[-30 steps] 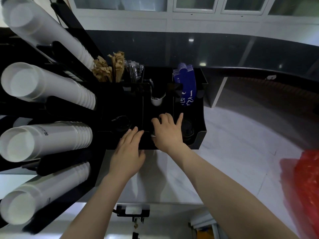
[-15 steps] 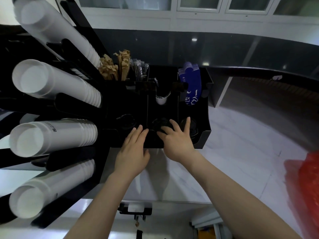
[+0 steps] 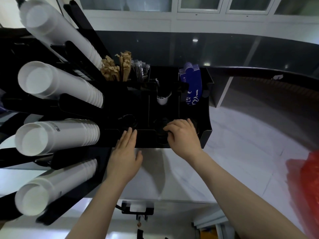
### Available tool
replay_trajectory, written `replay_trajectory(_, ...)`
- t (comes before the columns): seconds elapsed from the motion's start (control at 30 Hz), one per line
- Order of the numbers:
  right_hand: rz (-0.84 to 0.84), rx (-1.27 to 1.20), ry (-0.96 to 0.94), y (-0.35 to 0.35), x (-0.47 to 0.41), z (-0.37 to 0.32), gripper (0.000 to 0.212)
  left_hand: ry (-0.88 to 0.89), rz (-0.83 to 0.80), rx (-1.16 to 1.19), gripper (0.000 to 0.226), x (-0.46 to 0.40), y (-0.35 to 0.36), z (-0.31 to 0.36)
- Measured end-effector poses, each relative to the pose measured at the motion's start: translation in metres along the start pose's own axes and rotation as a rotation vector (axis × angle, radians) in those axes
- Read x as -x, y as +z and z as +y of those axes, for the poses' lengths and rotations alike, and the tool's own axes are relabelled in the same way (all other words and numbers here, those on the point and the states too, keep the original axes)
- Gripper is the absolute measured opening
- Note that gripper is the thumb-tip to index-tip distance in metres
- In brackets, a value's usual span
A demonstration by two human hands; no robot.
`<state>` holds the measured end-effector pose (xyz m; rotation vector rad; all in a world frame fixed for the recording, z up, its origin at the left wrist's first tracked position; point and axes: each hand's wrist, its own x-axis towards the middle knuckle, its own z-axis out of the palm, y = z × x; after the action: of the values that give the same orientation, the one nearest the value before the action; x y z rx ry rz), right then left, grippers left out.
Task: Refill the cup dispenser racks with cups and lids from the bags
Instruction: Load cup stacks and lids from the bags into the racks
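Left hand (image 3: 124,158) flat on glossy black organizer (image 3: 206,118); right hand (image 3: 183,136) seemingly gripping round dark lids (image 3: 159,128).

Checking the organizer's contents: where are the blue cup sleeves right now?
In the head view, the blue cup sleeves stand in the black organizer's back right compartment, beyond the right hand.

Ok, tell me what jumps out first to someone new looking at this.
Four long stacks of white cups fan out of the black rack on the left. At centre, the left hand lies flat on the front edge of the black organiser tray, while the right hand curls over black lids inside it. A red bag glows at far right.
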<state>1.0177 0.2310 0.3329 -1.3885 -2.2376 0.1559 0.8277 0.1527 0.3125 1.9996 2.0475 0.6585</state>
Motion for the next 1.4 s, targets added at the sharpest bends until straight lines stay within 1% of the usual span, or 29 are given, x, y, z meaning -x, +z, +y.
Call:
replay_trajectory(0.1,0.007,-0.103,-0.118,0.008,-0.024,-0.031,0.029,-0.095,0.033,-0.051,0.078,0.001,-0.006,-0.002)
replay_trajectory(0.2,-0.088,-0.128,-0.169,0.023,-0.054,-0.062,0.041,-0.155,0.011,-0.106,0.086,0.003,-0.009,-0.005)
replay_trajectory(0.37,-0.426,0.203,-0.207,0.047,-0.096,-0.080,0.073,-0.195,-0.003,-0.151,0.091,0.006,-0.010,-0.009)
replay_trajectory(0.43,-0.514,0.272,-0.200,0.053,-0.105,-0.082,0.077,-0.210,-0.001,-0.142,0.090,0.007,-0.010,-0.011)
replay_trajectory(0.47,-0.519,0.282,-0.200,0.055,-0.108,-0.082,0.077,-0.211,0.003,-0.140,0.089,0.008,-0.011,-0.013)
replay_trajectory(0.53,-0.466,0.251,-0.195,0.056,-0.111,-0.082,0.075,-0.200,0.012,-0.138,0.088,0.009,-0.011,-0.014)
replay_trajectory(0.67,-0.358,-0.040,-0.119,0.046,-0.110,-0.079,0.074,-0.188,0.022,-0.124,0.087,0.007,-0.011,-0.013)
replay_trajectory(0.77,-0.281,-0.178,-0.108,0.032,-0.104,-0.073,0.070,-0.179,0.001,-0.106,0.086,0.005,-0.010,-0.008)
replay_trajectory(0.87,-0.137,-0.351,-0.071,0.013,-0.089,-0.056,0.065,-0.166,-0.011,-0.079,0.084,0.003,-0.007,-0.002)
replay_trajectory(0.97,-0.011,-0.435,0.002,-0.008,-0.067,-0.029,0.061,-0.115,-0.013,-0.091,0.083,0.002,-0.002,0.005)
replay_trajectory(1.07,0.038,-0.437,0.099,-0.023,-0.043,-0.003,0.059,-0.048,-0.010,-0.076,0.080,0.001,0.006,0.015)
replay_trajectory(1.2,0.130,-0.357,0.184,-0.033,-0.016,0.028,0.058,0.022,-0.038,-0.061,0.081,-0.005,0.016,0.028)
replay_trajectory(1.3,0.184,-0.307,0.283,-0.037,0.000,0.044,0.057,0.062,-0.068,-0.090,0.083,-0.013,0.021,0.034)
replay_trajectory(1.4,0.172,-0.149,0.327,-0.036,0.009,0.052,0.057,0.062,-0.077,-0.147,0.082,-0.019,0.025,0.038)
